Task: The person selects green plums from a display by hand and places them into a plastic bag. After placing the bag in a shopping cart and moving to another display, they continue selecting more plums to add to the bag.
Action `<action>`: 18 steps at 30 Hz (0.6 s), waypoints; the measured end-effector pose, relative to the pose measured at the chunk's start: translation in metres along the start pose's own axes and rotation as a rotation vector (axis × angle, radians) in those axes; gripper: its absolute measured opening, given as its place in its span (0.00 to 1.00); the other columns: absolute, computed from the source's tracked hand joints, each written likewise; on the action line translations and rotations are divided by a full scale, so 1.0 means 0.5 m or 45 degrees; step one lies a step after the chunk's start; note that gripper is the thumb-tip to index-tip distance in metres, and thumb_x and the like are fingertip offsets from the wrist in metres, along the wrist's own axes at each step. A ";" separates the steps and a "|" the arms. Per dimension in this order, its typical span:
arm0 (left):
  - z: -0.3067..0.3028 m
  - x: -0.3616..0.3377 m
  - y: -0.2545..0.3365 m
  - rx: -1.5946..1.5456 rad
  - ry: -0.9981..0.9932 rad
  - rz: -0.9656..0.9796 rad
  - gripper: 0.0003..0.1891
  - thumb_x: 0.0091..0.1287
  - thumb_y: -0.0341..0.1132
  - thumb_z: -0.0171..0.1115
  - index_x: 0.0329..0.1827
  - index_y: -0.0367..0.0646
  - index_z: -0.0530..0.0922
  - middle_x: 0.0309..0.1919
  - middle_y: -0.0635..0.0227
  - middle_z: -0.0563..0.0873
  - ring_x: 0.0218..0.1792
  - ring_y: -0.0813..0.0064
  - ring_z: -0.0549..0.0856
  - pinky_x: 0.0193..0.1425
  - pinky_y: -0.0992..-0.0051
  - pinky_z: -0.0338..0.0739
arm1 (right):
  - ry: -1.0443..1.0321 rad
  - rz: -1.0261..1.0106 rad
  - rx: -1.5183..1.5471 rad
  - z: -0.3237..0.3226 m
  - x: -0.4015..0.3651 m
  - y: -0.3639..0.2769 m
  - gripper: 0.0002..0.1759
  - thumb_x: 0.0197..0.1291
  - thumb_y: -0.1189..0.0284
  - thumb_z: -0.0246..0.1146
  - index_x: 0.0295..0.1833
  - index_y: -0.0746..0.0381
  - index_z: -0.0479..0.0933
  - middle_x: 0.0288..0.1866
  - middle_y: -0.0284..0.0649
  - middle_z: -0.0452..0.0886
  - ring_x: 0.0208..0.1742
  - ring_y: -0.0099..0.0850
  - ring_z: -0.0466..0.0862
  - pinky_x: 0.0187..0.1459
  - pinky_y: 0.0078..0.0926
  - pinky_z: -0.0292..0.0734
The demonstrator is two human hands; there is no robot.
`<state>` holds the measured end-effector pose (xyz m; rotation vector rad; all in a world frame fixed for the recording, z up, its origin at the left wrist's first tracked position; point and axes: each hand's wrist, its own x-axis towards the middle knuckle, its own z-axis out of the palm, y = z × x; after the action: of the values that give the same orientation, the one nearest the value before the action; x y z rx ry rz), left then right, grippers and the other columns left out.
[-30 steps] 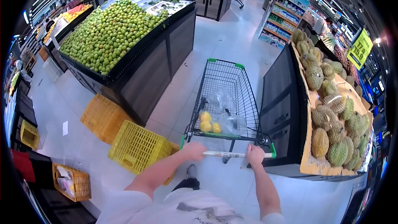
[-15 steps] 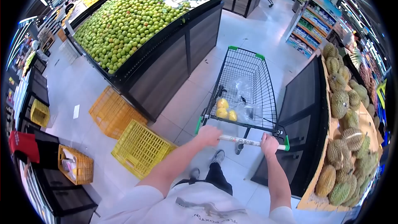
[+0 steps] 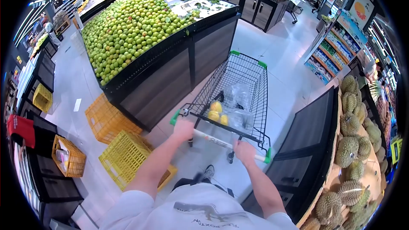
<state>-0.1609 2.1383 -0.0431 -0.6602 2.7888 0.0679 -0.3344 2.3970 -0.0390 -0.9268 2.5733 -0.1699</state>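
Both fists are wrapped round the white handle bar (image 3: 215, 141) of a shopping cart. My left hand (image 3: 183, 130) grips it near the green left end, and my right hand (image 3: 245, 151) holds it toward the green right end. Ahead of the bar is the cart's black wire basket (image 3: 260, 102), with green corners at the front. Several yellow fruits (image 3: 216, 107) lie in the basket close to the handle, seemingly in clear plastic. Crumpled clear plastic bags (image 3: 239, 96) are beside them; their contents are hard to make out.
Left of the cart stands a dark display stand (image 3: 170, 76) heaped with green round fruit (image 3: 136, 30). Yellow crates (image 3: 123, 157) sit on the floor near my left arm. Durians (image 3: 347, 149) fill a stand on the right. A bottle shelf (image 3: 334, 51) is farther ahead.
The cart and both hands have shifted left in the view, and the cart's front now appears nearer the green fruit stand. Both hands keep hold of the handle.
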 end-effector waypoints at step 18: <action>0.000 0.255 -0.178 0.161 0.293 -0.543 0.11 0.64 0.34 0.66 0.47 0.46 0.89 0.48 0.59 0.84 0.60 0.54 0.81 0.84 0.39 0.46 | 0.317 -0.543 0.047 -0.039 0.290 -0.152 0.29 0.77 0.48 0.51 0.34 0.58 0.85 0.26 0.48 0.85 0.30 0.51 0.87 0.37 0.49 0.82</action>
<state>-0.2308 2.0034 -0.0764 -1.2801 2.7620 -0.2823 -0.3995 2.2462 -0.0499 -1.5153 2.5394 -0.4769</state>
